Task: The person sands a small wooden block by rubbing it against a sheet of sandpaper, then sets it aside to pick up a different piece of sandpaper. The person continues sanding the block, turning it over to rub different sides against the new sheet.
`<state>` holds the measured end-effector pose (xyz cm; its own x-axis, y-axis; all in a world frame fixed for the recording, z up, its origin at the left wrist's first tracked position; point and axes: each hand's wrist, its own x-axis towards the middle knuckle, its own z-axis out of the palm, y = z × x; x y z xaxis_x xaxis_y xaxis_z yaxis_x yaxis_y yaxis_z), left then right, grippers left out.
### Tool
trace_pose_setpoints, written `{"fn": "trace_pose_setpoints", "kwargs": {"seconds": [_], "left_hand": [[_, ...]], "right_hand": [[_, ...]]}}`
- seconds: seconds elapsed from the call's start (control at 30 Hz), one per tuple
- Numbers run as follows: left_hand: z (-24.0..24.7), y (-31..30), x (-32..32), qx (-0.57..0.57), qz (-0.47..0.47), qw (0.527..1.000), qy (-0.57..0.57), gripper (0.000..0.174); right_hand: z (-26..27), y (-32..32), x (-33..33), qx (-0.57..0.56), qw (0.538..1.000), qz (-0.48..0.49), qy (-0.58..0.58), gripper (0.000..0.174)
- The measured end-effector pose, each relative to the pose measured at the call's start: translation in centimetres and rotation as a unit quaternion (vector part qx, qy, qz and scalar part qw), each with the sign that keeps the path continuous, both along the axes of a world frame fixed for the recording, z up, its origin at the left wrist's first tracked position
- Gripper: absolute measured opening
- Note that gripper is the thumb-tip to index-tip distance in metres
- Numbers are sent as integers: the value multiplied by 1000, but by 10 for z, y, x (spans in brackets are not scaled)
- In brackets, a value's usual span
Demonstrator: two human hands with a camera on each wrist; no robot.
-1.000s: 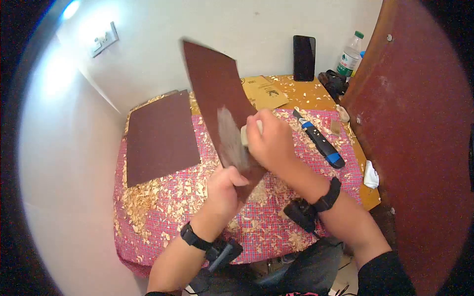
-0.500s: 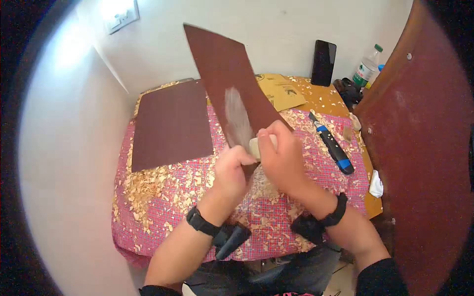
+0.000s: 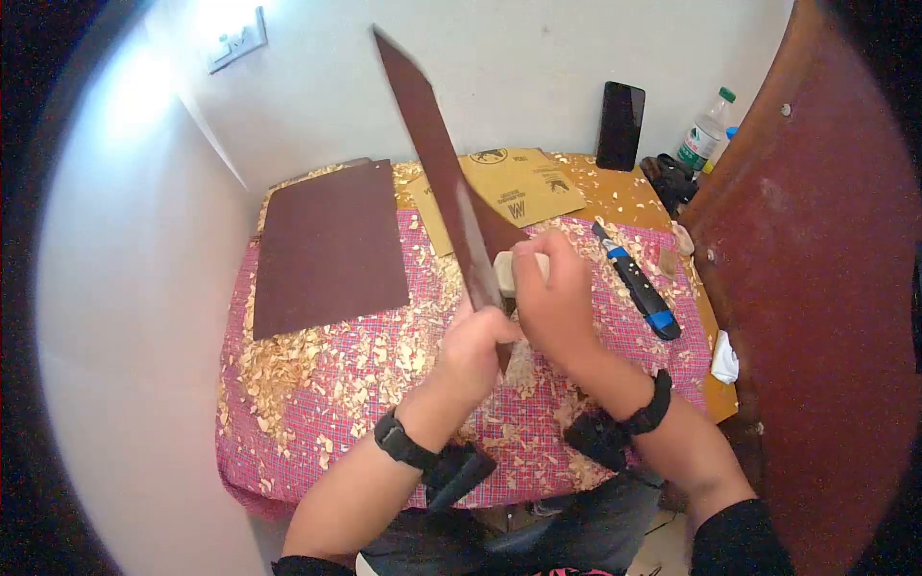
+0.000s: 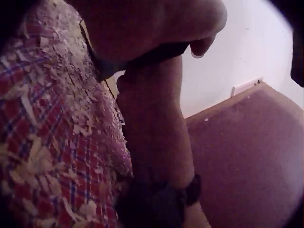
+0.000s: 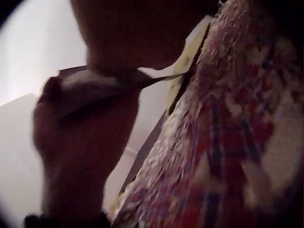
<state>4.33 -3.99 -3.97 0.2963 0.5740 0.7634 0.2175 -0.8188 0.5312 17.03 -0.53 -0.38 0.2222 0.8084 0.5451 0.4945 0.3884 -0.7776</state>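
Above the tabletop point(image 3: 722, 396), the left grip point(image 3: 473, 353) is clamped on a dark red-brown sheet point(image 3: 432, 144) near its lower end, most of the sheet slanting up beyond it; the right grip point(image 3: 557, 298) pinches a pale block point(image 3: 506, 274) beside the sheet's greyed streak, contact unclear.

white wall point(image 3: 461, 86) | glare point(image 3: 130, 101) upper left | red-brown panel point(image 3: 816, 250) right | wooden table point(image 3: 722, 403)

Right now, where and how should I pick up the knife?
Grip the knife round its black-and-blue handle, probably coming from your own side: it lies slantwise, thick end nearer you, narrow tip pointing away.
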Motion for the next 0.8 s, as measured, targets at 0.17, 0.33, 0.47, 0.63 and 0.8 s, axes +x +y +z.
{"fn": "trace_pose_setpoints", "kwargs": {"seconds": [0.17, 0.33, 0.47, 0.63, 0.8], "left_hand": [[6, 14, -1, -292, -36, 913, -283, 8], [1, -11, 19, -298, -54, 904, -301, 6], [17, 14, -23, -571, -268, 640, -439, 7], [9, -8, 0, 13, 23, 999, -41, 10], [26, 8, 3, -507, -234, 702, -442, 8]], "right_hand": [[2, -21, -7, -66, 992, 106, -2, 22], [1, 5, 2, -7, 998, 49, 31, 22], [3, -22, -6, -46, 993, 111, 17, 23], [4, 3, -1, 6, 998, 27, 53, 24], [-1, -11, -8, -36, 995, 82, 33, 24]]}}
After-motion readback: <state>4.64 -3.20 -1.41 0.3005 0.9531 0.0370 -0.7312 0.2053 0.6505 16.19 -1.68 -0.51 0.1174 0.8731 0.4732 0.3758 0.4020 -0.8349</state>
